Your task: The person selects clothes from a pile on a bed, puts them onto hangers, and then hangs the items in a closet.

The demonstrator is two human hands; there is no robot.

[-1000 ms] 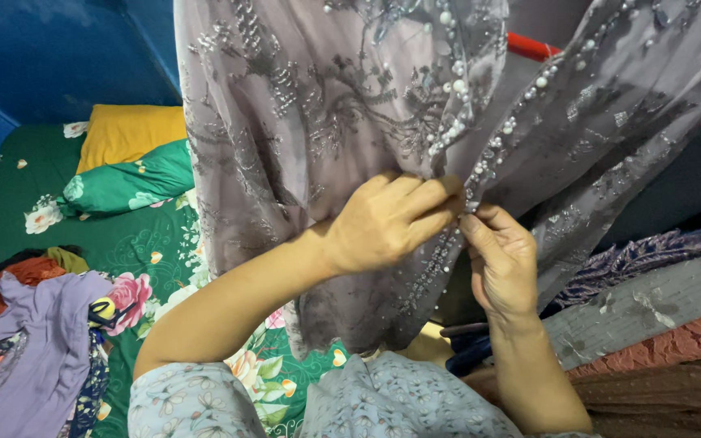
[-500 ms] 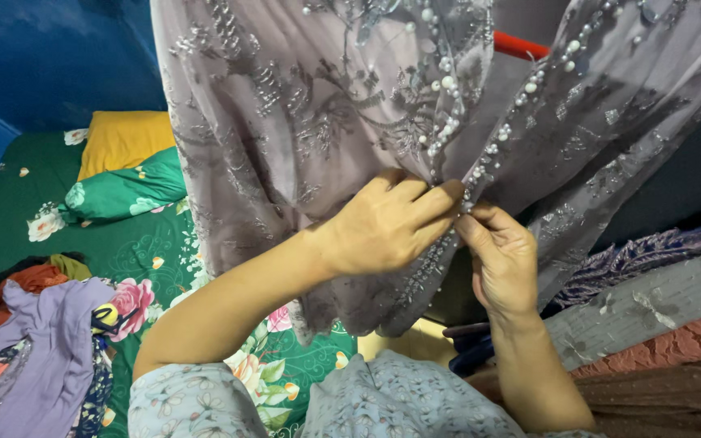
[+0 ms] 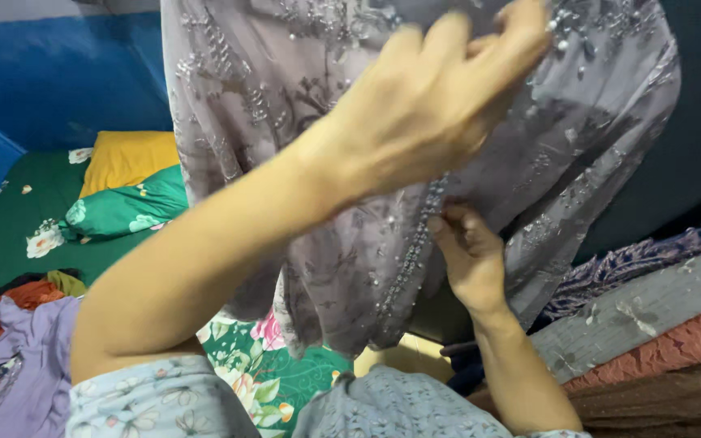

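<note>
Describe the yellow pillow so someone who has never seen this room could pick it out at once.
Start at the bed with the green floral sheet along the blue wall on the left. At its far end, just left of the hanging grey beaded garment, lies the yellow pillow. It is plain, while the green pillow in front of it is flowered.

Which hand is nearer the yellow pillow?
Left. The left hand is raised high on the grey beaded garment, closer to the yellow pillow; the right hand grips the garment lower, farther right.

A grey-mauve beaded lace garment (image 3: 302, 122) is shown; the bedsheet (image 3: 10, 219) is green with flowers, the pillow (image 3: 127, 158) mustard yellow.
</note>
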